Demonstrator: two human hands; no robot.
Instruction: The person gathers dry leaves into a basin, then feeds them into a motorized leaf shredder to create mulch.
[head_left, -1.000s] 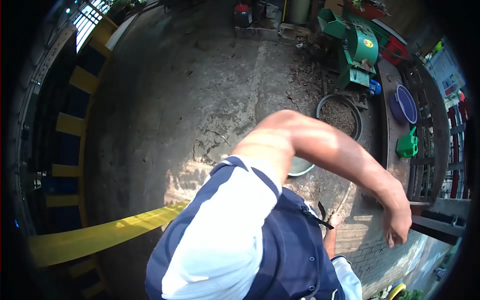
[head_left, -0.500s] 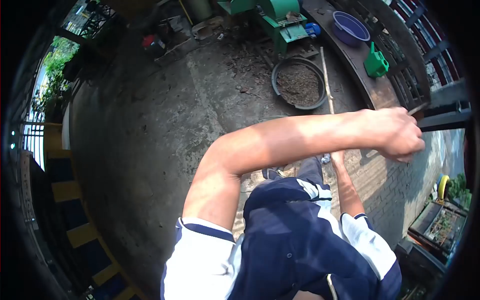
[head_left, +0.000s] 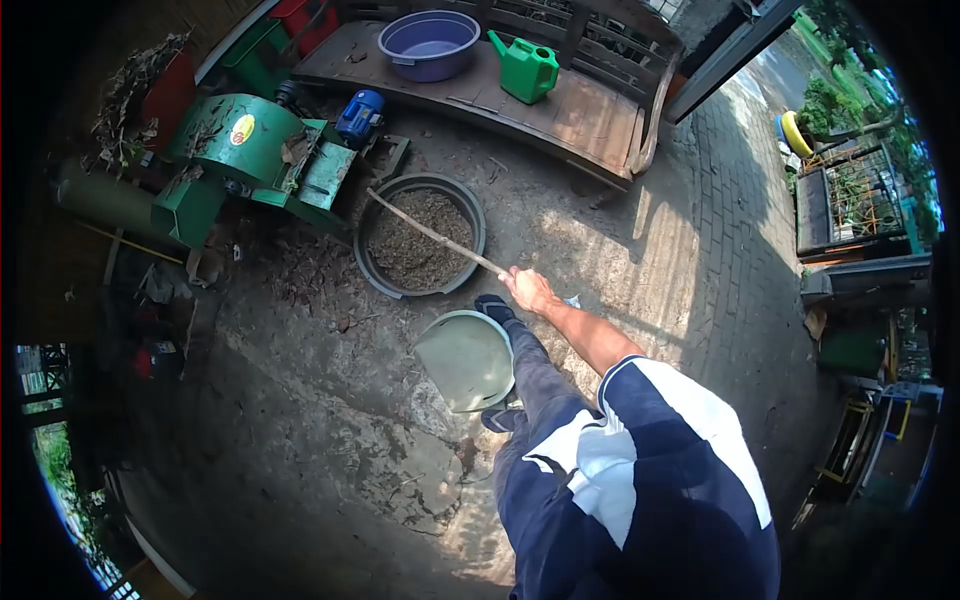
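Note:
My right hand (head_left: 528, 288) is closed around the end of a long, thin wooden stick (head_left: 435, 235). The stick slants up and to the left over a round black tub (head_left: 477, 210), its far end near the tub's upper left rim. Brown, coarse loose material (head_left: 415, 240) lies in the tub. A pale greenish round container (head_left: 465, 365) stands on the ground between the tub and my legs, close to my feet. My left hand is out of view.
A green machine (head_left: 240, 145) with a blue motor (head_left: 360, 118) stands at upper left. On the wooden bench (head_left: 590, 115) are a purple basin (head_left: 430, 48) and a green watering can (head_left: 525, 72). Dry leaves lie near the machine. A yellow tyre-like ring (head_left: 795, 133) is at upper right.
The view has turned, bringing the tub and bench toward the middle. My left arm, stretched across the view before, has gone out of sight. My right hand still holds the stick, now over the tub.

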